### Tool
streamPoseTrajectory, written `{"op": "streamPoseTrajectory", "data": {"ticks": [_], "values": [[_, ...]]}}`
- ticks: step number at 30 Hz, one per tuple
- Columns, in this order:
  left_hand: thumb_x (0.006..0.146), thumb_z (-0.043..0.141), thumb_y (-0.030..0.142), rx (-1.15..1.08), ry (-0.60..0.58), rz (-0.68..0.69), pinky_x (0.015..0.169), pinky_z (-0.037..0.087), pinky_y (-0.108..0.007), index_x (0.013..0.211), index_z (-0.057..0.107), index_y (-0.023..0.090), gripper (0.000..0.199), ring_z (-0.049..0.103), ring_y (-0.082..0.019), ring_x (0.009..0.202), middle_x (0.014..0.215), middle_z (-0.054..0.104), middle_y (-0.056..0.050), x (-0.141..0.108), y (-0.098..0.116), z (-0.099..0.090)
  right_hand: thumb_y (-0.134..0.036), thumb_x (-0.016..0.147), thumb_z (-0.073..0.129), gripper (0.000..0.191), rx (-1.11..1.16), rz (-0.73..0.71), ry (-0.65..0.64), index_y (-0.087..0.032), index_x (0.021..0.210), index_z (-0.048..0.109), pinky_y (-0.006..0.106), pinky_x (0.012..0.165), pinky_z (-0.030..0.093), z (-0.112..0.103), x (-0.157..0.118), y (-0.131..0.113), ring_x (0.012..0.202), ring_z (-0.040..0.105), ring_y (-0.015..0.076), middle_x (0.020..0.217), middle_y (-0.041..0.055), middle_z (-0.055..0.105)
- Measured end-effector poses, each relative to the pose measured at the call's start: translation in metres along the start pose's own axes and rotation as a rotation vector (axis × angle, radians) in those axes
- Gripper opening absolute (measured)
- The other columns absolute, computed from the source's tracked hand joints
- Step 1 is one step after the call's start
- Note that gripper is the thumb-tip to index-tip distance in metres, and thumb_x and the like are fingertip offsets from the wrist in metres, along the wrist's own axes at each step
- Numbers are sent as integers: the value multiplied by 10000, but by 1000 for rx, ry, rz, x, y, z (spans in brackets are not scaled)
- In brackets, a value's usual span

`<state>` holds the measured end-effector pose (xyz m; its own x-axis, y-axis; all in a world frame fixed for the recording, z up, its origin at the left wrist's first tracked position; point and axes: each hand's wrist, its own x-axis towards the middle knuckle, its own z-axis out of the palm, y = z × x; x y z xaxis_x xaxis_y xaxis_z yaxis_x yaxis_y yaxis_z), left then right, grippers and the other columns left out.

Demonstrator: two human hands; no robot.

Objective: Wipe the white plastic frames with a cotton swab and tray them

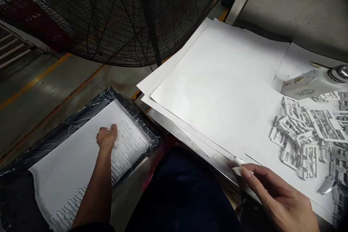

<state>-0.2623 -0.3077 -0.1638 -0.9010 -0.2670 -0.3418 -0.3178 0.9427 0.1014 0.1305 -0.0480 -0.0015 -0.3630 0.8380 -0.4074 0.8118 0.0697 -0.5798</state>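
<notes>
Workshop floor (119,79) beneath, hands at two surfaces

White sheeting (217,79) covers the bench, bearing a heap of pale frame-like parts (301,137) beside a bottle (299,84); the left hand (106,137), fingers curled nearly closed round a pale piece (115,144), is at the flat rows (122,159) on the lower paper (73,152); the right hand (285,199) pinches a white scrap (239,170) at the bench edge, thumb against fingertips; handling looks in hand, and releasing either would call for loosened fingers.
</notes>
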Motion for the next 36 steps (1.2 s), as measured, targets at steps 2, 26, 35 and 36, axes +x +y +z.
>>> {"op": "streamPoseTrajectory", "data": {"ticks": [2,26,35,36], "values": [[844,498,416,18,17,-26,848,436,-453,1148,519,142,410,531,-235,1023,1155,537,-114,1,-3,-1,-600,706,565,403,1,20,3,-252,885,661,238,606,459,1,-1,-4,741,633,193,849,-8,684],[676,581,597,31,-20,5,877,407,-430,1055,573,139,595,473,-303,1128,1099,589,-147,1,-25,-3,-626,691,559,413,-31,44,-2,-273,877,660,233,590,468,3,-1,0,673,637,173,767,-36,683],[762,577,489,-30,-31,-2,823,440,-425,1068,566,152,455,509,-249,1054,1048,581,-94,1,-33,2,-593,697,582,408,-32,-20,-16,-244,885,676,236,566,493,3,2,1,676,647,194,822,2,704],[776,570,471,-37,-30,8,815,445,-423,1069,565,150,434,523,-242,1030,1044,581,-93,1,-34,2,-593,698,580,413,-33,-18,-15,-241,891,676,232,548,489,3,2,1,676,646,195,816,4,703]]}}
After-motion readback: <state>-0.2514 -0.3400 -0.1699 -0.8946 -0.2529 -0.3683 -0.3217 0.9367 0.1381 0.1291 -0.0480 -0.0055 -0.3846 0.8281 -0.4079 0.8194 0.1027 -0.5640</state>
